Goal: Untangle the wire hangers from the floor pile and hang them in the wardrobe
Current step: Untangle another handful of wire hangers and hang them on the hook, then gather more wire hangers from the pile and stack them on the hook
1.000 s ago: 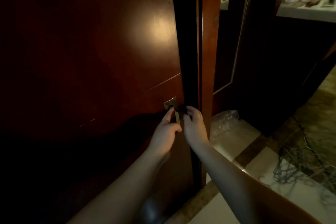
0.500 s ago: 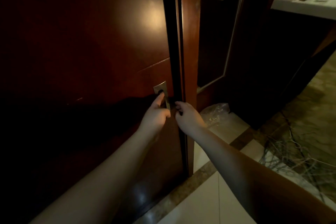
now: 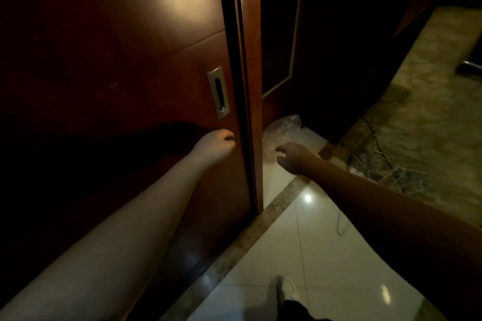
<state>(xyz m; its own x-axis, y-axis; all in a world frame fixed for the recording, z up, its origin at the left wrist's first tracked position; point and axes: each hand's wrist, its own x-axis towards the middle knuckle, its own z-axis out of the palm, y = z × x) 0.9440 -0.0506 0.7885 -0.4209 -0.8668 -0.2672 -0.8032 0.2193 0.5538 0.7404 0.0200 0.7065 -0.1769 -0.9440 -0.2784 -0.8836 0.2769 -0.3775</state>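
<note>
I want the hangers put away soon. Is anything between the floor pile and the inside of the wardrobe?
Yes. The dark red-brown sliding wardrobe door looks shut, covering the inside. The tangled wire hanger pile lies on the floor to its right. Neither hand touches the door's metal recessed handle.

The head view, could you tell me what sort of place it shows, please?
Probably a bedroom or dressing area at home: a wooden sliding wardrobe door with a recessed metal pull, glossy floor tiles, and tangled wire hangers.
</note>
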